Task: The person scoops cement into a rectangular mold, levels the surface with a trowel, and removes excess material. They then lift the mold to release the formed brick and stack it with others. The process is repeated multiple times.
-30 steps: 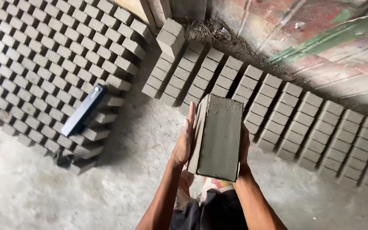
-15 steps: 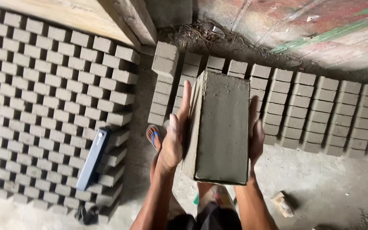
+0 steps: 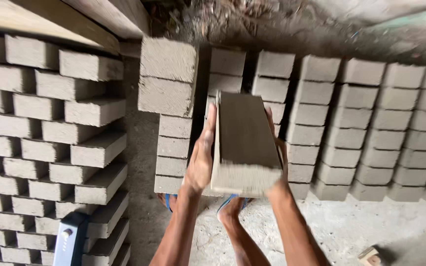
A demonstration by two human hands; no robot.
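A grey unfired clay brick (image 3: 246, 143) is held flat between both palms at chest height, long side pointing away from me. My left hand (image 3: 200, 157) presses its left face and my right hand (image 3: 278, 152) presses its right face, mostly hidden behind the brick. The brick hovers over rows of similar grey bricks (image 3: 316, 123) laid on edge on the floor. Just to its left stands a short taller pile of bricks (image 3: 168, 79).
A tall lattice stack of bricks (image 3: 50, 148) fills the left side, with a blue-grey device (image 3: 69, 239) resting on it. Wooden beams (image 3: 65, 19) cross above. My feet in blue sandals (image 3: 230, 204) stand on the concrete floor. A small block (image 3: 370, 256) lies bottom right.
The view has moved closer to the floor rows, and the brick has been tipped from facing me to lying flatter and carried forward over the rows.
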